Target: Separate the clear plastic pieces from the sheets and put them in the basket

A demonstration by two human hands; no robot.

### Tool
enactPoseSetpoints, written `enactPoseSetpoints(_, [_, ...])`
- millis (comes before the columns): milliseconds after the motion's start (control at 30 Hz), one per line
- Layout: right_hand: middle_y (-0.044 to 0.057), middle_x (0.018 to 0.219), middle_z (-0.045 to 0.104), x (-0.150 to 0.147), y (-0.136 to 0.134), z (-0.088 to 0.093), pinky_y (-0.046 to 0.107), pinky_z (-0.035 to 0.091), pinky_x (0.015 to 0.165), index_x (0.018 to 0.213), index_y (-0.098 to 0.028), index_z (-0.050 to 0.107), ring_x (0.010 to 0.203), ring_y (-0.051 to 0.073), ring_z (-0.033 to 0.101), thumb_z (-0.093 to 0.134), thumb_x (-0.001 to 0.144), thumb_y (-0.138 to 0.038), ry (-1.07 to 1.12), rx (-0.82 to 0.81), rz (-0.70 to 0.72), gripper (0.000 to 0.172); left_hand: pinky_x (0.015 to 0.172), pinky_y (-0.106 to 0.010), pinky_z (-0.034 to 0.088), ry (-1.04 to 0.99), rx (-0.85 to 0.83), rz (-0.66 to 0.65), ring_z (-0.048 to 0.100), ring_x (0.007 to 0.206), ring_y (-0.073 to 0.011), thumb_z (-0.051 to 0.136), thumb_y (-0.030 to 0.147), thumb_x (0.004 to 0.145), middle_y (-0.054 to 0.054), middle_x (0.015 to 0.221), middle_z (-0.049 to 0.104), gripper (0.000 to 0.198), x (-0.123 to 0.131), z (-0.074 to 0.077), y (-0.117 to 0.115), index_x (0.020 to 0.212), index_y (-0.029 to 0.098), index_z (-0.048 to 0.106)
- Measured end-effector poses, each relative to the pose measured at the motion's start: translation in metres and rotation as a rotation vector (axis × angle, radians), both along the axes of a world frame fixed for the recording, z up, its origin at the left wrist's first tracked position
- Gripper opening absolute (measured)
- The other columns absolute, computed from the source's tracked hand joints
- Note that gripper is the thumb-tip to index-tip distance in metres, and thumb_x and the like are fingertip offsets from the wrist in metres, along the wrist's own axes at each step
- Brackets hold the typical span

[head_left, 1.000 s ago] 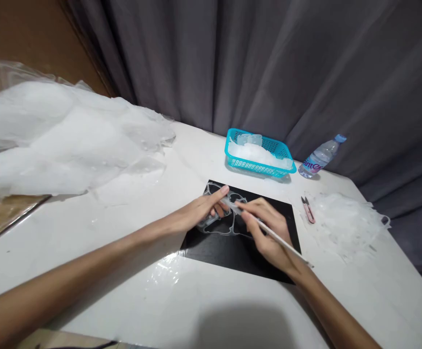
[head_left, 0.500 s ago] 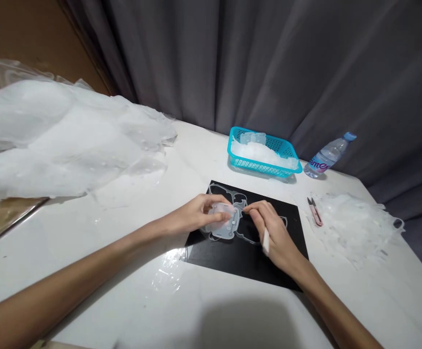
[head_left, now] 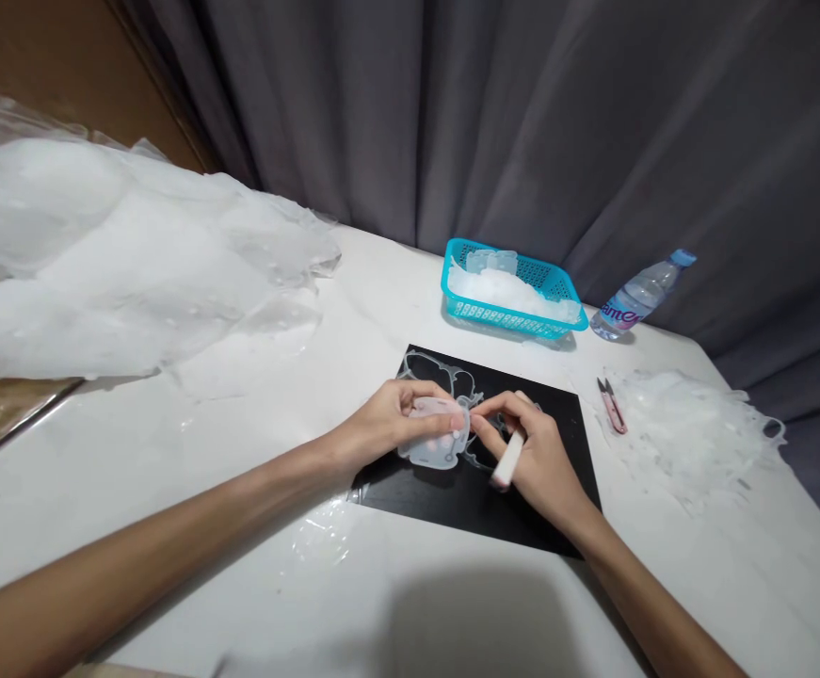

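Observation:
Between the thumb and fingers of my left hand [head_left: 410, 419] is a flat, translucent, soft-looking moulded piece [head_left: 434, 455] with rounded edges and small raised marks. It is held over a black mat [head_left: 424, 504]. My right hand [head_left: 533, 447] is closed, with a white-handled tool [head_left: 510, 459] lying across its palm; the tool's working end is hidden. The right thumb and index fingertip pinch at the piece's right edge, where any thin strip is too small to make out. Behind the hands, clear curly trimmings [head_left: 438, 365] lie on the mat.
A turquoise basket [head_left: 515, 321] holding translucent pieces stands at the back, beside a tilted-looking water bottle [head_left: 635, 299]. Pink thread snips [head_left: 613, 407] lie by a heap of clear scraps [head_left: 692, 433] on the right. A large pile of translucent sheets [head_left: 134, 264] covers the left.
My right hand has turned, so the white handle shows more and points lower left. The trimmings beside the piece have shifted. My left hand keeps its hold on the piece.

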State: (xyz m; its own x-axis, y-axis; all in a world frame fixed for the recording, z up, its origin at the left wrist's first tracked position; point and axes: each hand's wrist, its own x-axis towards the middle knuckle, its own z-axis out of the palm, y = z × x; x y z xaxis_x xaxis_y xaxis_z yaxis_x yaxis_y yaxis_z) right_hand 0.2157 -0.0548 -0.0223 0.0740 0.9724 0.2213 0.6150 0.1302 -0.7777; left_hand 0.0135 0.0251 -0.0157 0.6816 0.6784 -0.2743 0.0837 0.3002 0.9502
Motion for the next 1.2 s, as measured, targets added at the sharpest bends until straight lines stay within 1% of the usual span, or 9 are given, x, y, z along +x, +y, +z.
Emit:
enactPoseSetpoints(100, [0.003, 0.082, 0.068, -0.005, 0.001, -0.007, 0.034, 0.043, 0.071, 0.079, -0.024, 0.065, 0.077, 0.021, 0.057, 0.064, 0.091, -0.019, -0.181, 0.073, -0.085, 0.013, 0.06, -0.023, 0.043, 0.013, -0.11, -0.048, 0.064, 0.07, -0.0145, 0.087, 0.047, 0.08, -0.003, 0.082, 0.073, 0.037, 0.003, -0.001, -0.009, 0.097, 0.016, 0.077])
enactPoseSetpoints(167, [0.002, 0.081, 0.068, -0.003, 0.002, -0.006, 0.034, 0.043, 0.072, 0.078, -0.024, 0.062, 0.078, 0.022, 0.059, 0.064, 0.089, -0.016, -0.229, 0.079, -0.052, 0.014, 0.06, -0.023, 0.043, 0.046, -0.101, -0.082, 0.064, 0.07, -0.0152, 0.087, 0.049, 0.079, -0.003, 0.079, 0.072, 0.038, 0.001, -0.003, -0.009, 0.094, 0.015, 0.076])
enactPoseSetpoints(300, [0.001, 0.082, 0.066, 0.013, 0.001, 0.008, 0.033, 0.044, 0.073, 0.084, -0.024, 0.065, 0.079, 0.02, 0.057, 0.065, 0.092, -0.02, -0.192, -0.024, 0.132, 0.009, 0.063, -0.026, 0.044, 0.123, 0.196, -0.163, 0.061, 0.069, -0.0163, 0.086, 0.049, 0.079, -0.002, 0.076, 0.069, 0.039, -0.008, -0.007, 0.005, 0.094, 0.015, 0.074])
enactPoseSetpoints(400, [0.002, 0.096, 0.067, 0.024, 0.001, 0.016, 0.034, 0.047, 0.078, 0.094, -0.024, 0.065, 0.086, 0.02, 0.057, 0.065, 0.094, -0.022, -0.119, -0.043, 0.206, 0.002, 0.065, -0.027, 0.044, 0.159, 0.371, -0.225, 0.06, 0.074, -0.0165, 0.08, 0.051, 0.085, -0.003, 0.084, 0.069, 0.037, -0.013, -0.003, 0.011, 0.098, 0.016, 0.075])
enactPoseSetpoints(533, [0.007, 0.118, 0.068, 0.019, 0.001, 0.014, 0.04, 0.049, 0.092, 0.12, -0.026, 0.065, 0.1, 0.022, 0.058, 0.06, 0.102, -0.029, -0.013, -0.013, 0.247, 0.019, 0.06, -0.026, 0.038, 0.216, 0.433, -0.244, 0.053, 0.067, -0.0139, 0.073, 0.051, 0.093, 0.0, 0.078, 0.064, 0.035, -0.013, 0.008, 0.008, 0.103, 0.018, 0.072])
enactPoseSetpoints(733, [0.003, 0.087, 0.064, 0.007, 0.003, 0.007, 0.035, 0.049, 0.078, 0.1, -0.025, 0.075, 0.084, 0.02, 0.057, 0.059, 0.105, -0.041, 0.018, -0.159, 0.218, 0.023, 0.06, -0.026, 0.036, 0.234, 0.452, -0.273, 0.05, 0.06, -0.0119, 0.059, 0.046, 0.103, 0.001, 0.075, 0.068, 0.029, -0.012, 0.016, 0.003, 0.101, 0.018, 0.067])
enactPoseSetpoints(900, [0.001, 0.08, 0.057, 0.009, 0.002, 0.009, 0.033, 0.046, 0.073, 0.091, -0.024, 0.075, 0.079, 0.019, 0.054, 0.064, 0.1, -0.052, 0.02, -0.21, 0.214, 0.032, 0.063, -0.026, 0.038, 0.266, 0.507, -0.281, 0.053, 0.063, -0.0132, 0.058, 0.049, 0.103, 0.001, 0.077, 0.068, 0.033, -0.013, 0.013, 0.007, 0.102, 0.019, 0.068])
enactPoseSetpoints(1067, [0.001, 0.083, 0.061, 0.005, 0.003, 0.01, 0.032, 0.045, 0.072, 0.087, -0.023, 0.071, 0.079, 0.018, 0.054, 0.065, 0.1, -0.038, 0.023, -0.184, 0.225, 0.021, 0.074, -0.033, 0.048, 0.277, 0.692, -0.281, 0.063, 0.075, -0.0209, 0.052, 0.045, 0.107, -0.004, 0.082, 0.067, 0.03, -0.01, 0.013, -0.016, 0.1, 0.022, 0.069])
enactPoseSetpoints(1200, [0.001, 0.082, 0.066, 0.006, 0.011, -0.001, 0.032, 0.042, 0.074, 0.082, -0.023, 0.062, 0.085, 0.021, 0.056, 0.063, 0.097, -0.022, -0.173, -0.07, 0.084, 0.015, 0.09, -0.04, 0.053, 0.16, 0.861, -0.343, 0.067, 0.088, -0.0267, 0.045, 0.037, 0.108, -0.009, 0.085, 0.07, 0.034, -0.011, 0.011, -0.045, 0.099, 0.026, 0.075])
